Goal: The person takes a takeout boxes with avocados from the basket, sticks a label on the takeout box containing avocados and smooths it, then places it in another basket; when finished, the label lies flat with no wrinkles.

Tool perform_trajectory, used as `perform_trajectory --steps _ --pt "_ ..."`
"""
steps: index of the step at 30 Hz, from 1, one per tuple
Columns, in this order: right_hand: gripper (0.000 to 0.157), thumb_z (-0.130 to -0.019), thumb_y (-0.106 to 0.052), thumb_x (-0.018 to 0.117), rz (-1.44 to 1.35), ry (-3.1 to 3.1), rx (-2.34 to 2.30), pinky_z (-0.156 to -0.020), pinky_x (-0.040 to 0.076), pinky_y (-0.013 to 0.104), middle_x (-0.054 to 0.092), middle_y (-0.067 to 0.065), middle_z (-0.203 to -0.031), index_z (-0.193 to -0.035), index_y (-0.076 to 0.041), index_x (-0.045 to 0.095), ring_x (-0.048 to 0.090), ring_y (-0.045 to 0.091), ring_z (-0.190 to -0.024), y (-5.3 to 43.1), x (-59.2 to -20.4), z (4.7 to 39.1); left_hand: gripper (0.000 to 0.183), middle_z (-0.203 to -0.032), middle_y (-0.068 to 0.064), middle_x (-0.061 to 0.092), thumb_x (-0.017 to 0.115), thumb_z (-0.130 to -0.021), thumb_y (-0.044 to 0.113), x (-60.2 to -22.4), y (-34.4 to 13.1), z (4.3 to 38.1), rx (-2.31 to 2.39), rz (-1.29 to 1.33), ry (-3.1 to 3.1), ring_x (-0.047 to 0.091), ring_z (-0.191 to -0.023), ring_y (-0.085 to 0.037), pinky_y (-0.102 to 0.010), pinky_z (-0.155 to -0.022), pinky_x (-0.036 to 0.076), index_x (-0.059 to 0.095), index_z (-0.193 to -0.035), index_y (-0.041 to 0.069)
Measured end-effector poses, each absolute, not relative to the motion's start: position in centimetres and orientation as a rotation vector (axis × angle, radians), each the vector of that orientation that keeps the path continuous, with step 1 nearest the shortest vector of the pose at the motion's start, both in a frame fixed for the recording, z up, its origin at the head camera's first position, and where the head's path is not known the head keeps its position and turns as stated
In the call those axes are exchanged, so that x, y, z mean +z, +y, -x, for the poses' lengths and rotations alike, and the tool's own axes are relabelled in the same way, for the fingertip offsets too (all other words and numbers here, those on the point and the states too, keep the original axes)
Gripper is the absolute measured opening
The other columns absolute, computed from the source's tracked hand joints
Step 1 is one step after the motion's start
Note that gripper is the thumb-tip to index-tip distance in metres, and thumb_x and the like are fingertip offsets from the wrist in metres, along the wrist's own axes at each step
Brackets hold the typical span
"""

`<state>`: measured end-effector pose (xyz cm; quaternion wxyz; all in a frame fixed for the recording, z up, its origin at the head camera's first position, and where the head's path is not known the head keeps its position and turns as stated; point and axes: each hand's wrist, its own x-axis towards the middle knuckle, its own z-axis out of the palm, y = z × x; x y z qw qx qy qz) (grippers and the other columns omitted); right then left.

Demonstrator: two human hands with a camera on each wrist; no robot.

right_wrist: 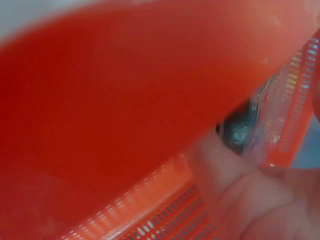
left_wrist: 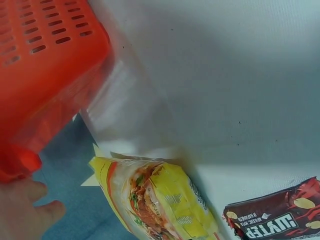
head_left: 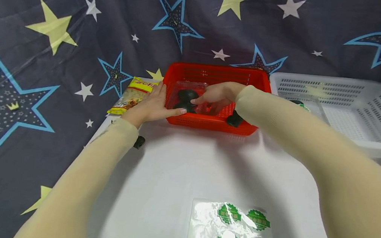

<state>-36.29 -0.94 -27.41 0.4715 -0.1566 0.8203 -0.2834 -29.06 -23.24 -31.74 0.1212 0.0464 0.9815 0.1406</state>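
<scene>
In the head view, my left hand [head_left: 152, 106] rests on the left rim of a red plastic basket [head_left: 210, 122], its fingers extended and its thumb along the front edge. My right hand [head_left: 221, 93] reaches down inside that basket, its thumb against dark, rounded, fruit-like things [head_left: 187, 95] in a clear plastic box [head_left: 200, 86]. The other right fingers are mostly hidden, so their hold cannot be made out. Through the right wrist view, the blurred basket wall [right_wrist: 115, 115] covers much of the scene, with the thumb [right_wrist: 220, 165] near a dark item [right_wrist: 239, 127].
Beside the left hand lies a yellow food packet [head_left: 135, 93]. A brown-wrapped bar [left_wrist: 272, 212] lies near it. To the right stands a white basket [head_left: 364, 111] with another clear box [head_left: 314, 103]. A sheet of green stickers [head_left: 232, 228] lies on the near table.
</scene>
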Motion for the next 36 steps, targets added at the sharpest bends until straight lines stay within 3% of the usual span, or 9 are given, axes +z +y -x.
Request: perform_trajectory --steps 2,7,10,12,14,17,22,28,36 --pt "0.054 -0.093 -0.039 0.059 0.357 1.995 -0.733 -0.096 0.047 0.04 0.043 0.018 -0.138 -0.13 0.0 0.053 0.053 0.033 -0.118 -1.0 -27.2 36.2 0.133 -0.159 -0.008 -0.015 0.04 -0.064 0.092 -31.7 -23.2 29.1 0.411 -0.136 2.864 -0.01 -0.145 -0.03 -0.054 -0.114 0.007 -0.011 -0.151 0.006" --pt "0.058 -0.091 -0.032 0.065 0.339 2.14 -0.808 -0.095 0.047 0.046 0.05 0.02 -0.13 -0.134 0.002 0.046 0.056 0.036 -0.11 -1.3 -26.6 35.4 0.132 -0.159 -0.009 -0.013 0.043 -0.065 0.09 -31.7 -23.1 29.1 0.405 -0.138 2.87 -0.009 -0.145 -0.031 -0.055 -0.114 0.008 -0.011 -0.151 0.006" --pt "0.082 -0.09 -0.035 0.065 0.403 2.272 -0.74 -0.096 0.046 0.046 0.035 0.017 -0.145 -0.15 -0.003 0.02 0.051 0.035 -0.114 -1.9 -26.3 34.8 0.132 -0.159 -0.009 -0.012 0.043 -0.065 0.09 -31.7 -23.0 29.1 0.402 -0.144 2.878 -0.009 -0.145 -0.032 -0.056 -0.113 0.008 -0.011 -0.151 0.006" --pt "0.092 -0.088 -0.04 0.066 0.43 2.34 -0.672 -0.094 0.047 0.045 0.021 0.016 -0.154 -0.153 -0.009 0.011 0.043 0.033 -0.122 -2.4 -26.4 34.4 0.132 -0.159 -0.008 -0.014 0.042 -0.065 0.09 -31.7 -23.0 29.2 0.404 -0.147 2.876 -0.01 -0.145 -0.032 -0.056 -0.114 0.008 -0.011 -0.151 0.006" --pt "0.103 -0.086 -0.042 0.067 0.438 2.365 -0.648 -0.096 0.047 0.044 0.003 0.014 -0.158 -0.154 -0.018 -0.008 0.031 0.032 -0.131 -2.8 -26.5 34.1 0.132 -0.159 -0.008 -0.014 0.043 -0.065 0.09 -31.8 -22.9 29.2 0.414 -0.15 2.878 -0.01 -0.145 -0.032 -0.056 -0.113 0.008 -0.011 -0.151 0.006" --pt "0.097 -0.086 -0.041 0.067 0.443 2.394 -0.652 -0.097 0.046 0.042 0.005 0.017 -0.153 -0.155 -0.024 0.002 0.019 0.031 -0.133 -3.1 -27.1 33.7 0.132 -0.159 -0.009 -0.011 0.044 -0.065 0.089 -31.8 -22.9 29.3 0.418 -0.155 2.888 -0.008 -0.145 -0.032 -0.056 -0.113 0.01 -0.01 -0.151 0.006" --pt "0.087 -0.087 -0.031 0.068 0.39 2.342 -0.841 -0.095 0.047 0.041 0.011 0.014 -0.144 -0.154 -0.025 0.013 0.022 0.028 -0.126 -2.8 -27.8 33.7 0.131 -0.159 -0.01 -0.01 0.043 -0.066 0.089 -31.8 -22.8 29.3 0.398 -0.166 2.896 -0.007 -0.145 -0.033 -0.057 -0.113 0.009 -0.01 -0.151 0.005" --pt "0.084 -0.088 -0.025 0.067 0.378 2.218 -0.983 -0.096 0.046 0.044 0.002 0.014 -0.147 -0.154 -0.026 0.015 0.027 0.03 -0.124 -2.1 -28.1 34.2 0.132 -0.159 -0.009 -0.01 0.044 -0.065 0.089 -31.8 -22.9 29.1 0.402 -0.152 2.897 -0.007 -0.145 -0.032 -0.057 -0.113 0.01 -0.01 -0.151 0.006" --pt "0.084 -0.087 -0.032 0.068 0.495 2.234 -0.944 -0.098 0.045 0.045 0.006 0.012 -0.149 -0.153 -0.032 0.016 0.028 0.03 -0.127 -1.6 -28.2 34.7 0.131 -0.159 -0.009 -0.009 0.045 -0.066 0.088 -31.7 -22.9 29.1 0.414 -0.145 2.898 -0.007 -0.145 -0.033 -0.056 -0.113 0.011 -0.01 -0.152 0.006"
